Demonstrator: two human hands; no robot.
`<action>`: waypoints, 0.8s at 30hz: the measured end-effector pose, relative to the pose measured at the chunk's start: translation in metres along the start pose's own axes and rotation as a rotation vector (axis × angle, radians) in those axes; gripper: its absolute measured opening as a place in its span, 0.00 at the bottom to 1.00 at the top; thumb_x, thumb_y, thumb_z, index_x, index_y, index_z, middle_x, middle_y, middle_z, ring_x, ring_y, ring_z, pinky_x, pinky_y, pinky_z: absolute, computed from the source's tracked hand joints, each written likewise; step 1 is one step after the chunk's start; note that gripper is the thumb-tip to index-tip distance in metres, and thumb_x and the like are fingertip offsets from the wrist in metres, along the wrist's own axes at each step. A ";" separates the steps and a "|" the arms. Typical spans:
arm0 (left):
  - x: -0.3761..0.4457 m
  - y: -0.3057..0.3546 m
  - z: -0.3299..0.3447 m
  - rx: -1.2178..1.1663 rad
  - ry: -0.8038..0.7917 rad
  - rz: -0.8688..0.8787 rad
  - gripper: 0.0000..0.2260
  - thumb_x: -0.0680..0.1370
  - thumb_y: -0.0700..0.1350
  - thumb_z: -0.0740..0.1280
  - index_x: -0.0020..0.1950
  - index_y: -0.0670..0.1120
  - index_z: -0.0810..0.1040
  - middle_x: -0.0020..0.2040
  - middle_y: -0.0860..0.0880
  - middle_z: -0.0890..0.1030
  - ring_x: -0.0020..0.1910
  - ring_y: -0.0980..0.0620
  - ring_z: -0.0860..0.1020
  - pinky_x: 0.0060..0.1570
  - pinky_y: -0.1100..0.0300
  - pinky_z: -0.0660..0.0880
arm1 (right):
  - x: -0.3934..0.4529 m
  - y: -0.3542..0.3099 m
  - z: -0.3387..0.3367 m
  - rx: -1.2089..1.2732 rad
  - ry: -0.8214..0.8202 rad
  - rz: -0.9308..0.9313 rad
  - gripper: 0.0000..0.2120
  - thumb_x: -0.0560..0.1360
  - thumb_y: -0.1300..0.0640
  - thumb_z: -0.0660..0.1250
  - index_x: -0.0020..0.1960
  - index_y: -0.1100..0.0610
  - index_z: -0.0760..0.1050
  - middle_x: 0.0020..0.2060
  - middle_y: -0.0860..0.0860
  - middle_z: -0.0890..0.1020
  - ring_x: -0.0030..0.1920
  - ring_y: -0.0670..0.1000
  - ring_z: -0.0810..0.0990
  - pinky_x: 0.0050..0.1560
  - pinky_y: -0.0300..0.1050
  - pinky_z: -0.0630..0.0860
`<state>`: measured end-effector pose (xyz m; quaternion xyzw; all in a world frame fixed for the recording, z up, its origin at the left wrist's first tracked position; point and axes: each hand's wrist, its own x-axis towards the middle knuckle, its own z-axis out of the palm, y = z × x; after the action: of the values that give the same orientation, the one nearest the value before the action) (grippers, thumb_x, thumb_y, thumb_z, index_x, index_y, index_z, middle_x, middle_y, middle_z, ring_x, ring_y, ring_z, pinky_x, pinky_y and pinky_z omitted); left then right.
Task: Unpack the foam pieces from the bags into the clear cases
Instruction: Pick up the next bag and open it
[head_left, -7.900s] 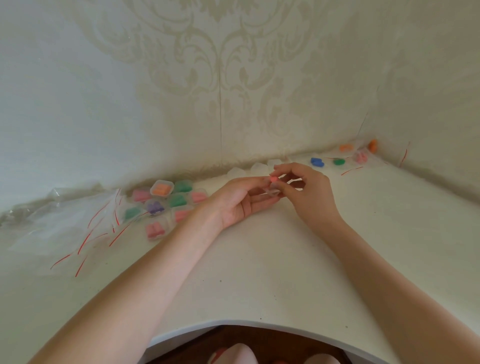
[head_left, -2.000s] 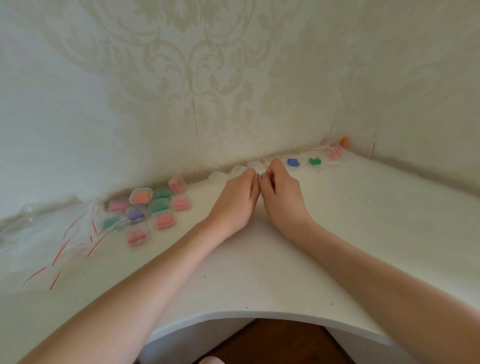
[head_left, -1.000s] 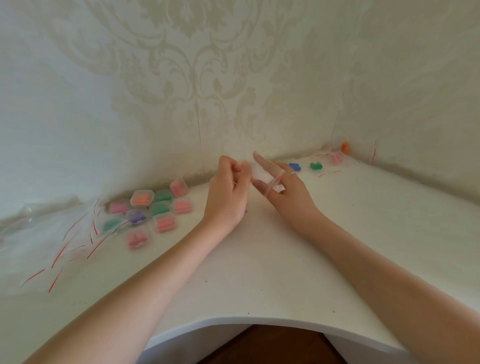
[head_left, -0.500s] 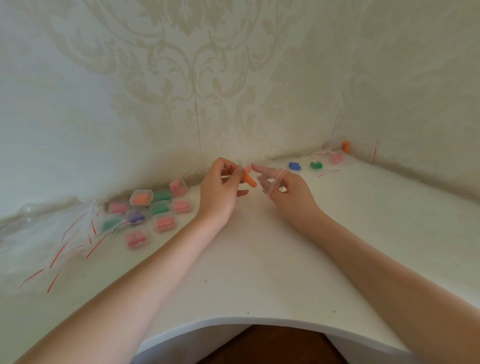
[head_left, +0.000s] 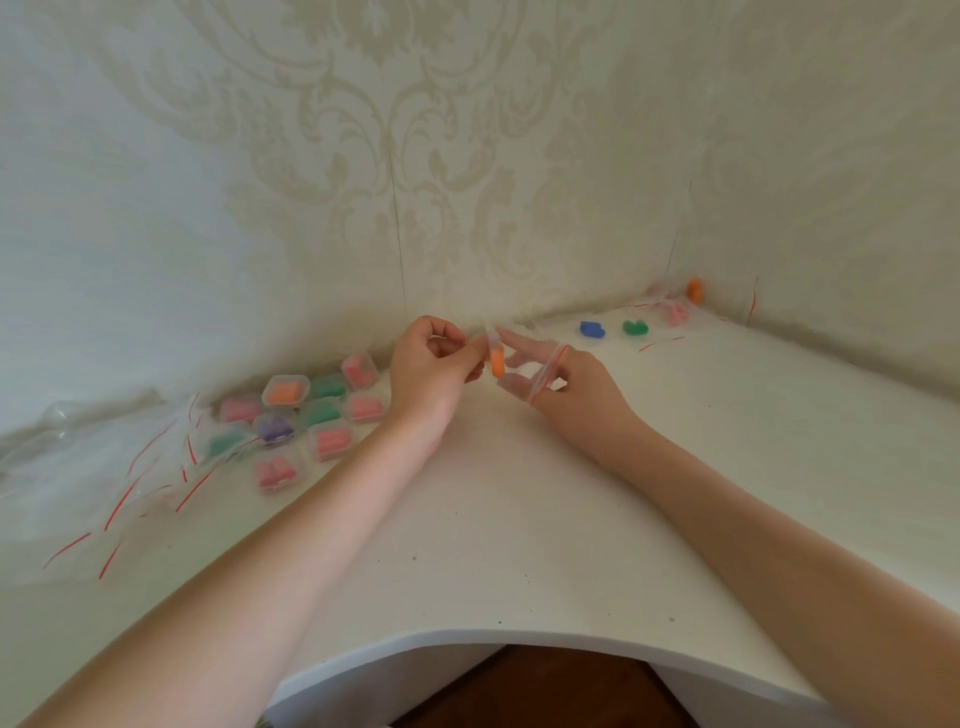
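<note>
A white table (head_left: 519, 519) fills the lower frame, its curved near edge cut off at the bottom. Two bare forearms enter from the lower corners and meet just above centre.

At the left edge lies a heap of empty clear bags (head_left: 104, 467) with red zip strips; they overlap too much to count.

Right of the heap, at centre left, sit nine clear cases (head_left: 306, 415) in a tight cluster. Four hold pink foam, three green, one orange, one purple. Whether each lid is closed is hard to make out.

The left hand (head_left: 426, 369) has its fingers curled and pinches the top of a small bag. An orange foam piece (head_left: 497, 361) hangs inside that bag between the two hands, above the table.

The right hand (head_left: 566, 382) has its upper fingers stretched towards the foam piece, while a bag (head_left: 545, 371) with a red strip is held among the lower fingers. The exact grip is unclear.

In the upper right, along the wall, four more foam sets lie well apart from the hands: blue (head_left: 592, 329), green (head_left: 635, 327), pink (head_left: 677, 314) and orange (head_left: 694, 290). The pink and orange sit in bags; for the other two it cannot be told.

No writing or brand can be read anywhere.
</note>
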<state>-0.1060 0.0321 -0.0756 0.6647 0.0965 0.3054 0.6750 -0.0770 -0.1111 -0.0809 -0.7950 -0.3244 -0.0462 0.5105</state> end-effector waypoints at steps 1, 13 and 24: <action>0.000 -0.001 0.000 0.009 -0.002 0.012 0.12 0.71 0.36 0.72 0.37 0.46 0.69 0.28 0.50 0.75 0.29 0.51 0.76 0.46 0.47 0.78 | 0.000 -0.001 0.000 0.004 0.000 0.004 0.17 0.75 0.50 0.68 0.62 0.38 0.73 0.50 0.44 0.80 0.50 0.53 0.77 0.47 0.31 0.69; -0.005 -0.002 0.003 0.210 -0.073 0.226 0.12 0.71 0.37 0.72 0.37 0.50 0.71 0.31 0.48 0.80 0.32 0.52 0.78 0.38 0.55 0.75 | 0.003 0.006 -0.001 -0.013 0.071 -0.016 0.08 0.77 0.56 0.65 0.51 0.45 0.80 0.45 0.42 0.83 0.47 0.56 0.77 0.43 0.29 0.67; -0.009 0.008 0.007 -0.132 -0.141 -0.043 0.10 0.75 0.30 0.65 0.41 0.44 0.69 0.36 0.43 0.77 0.30 0.55 0.80 0.34 0.63 0.79 | 0.002 0.005 -0.003 -0.134 0.091 0.012 0.06 0.77 0.55 0.62 0.53 0.48 0.75 0.35 0.41 0.76 0.33 0.38 0.73 0.41 0.35 0.73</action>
<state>-0.1116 0.0203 -0.0694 0.6364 0.0425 0.2492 0.7288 -0.0718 -0.1139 -0.0831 -0.8265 -0.2921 -0.1010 0.4705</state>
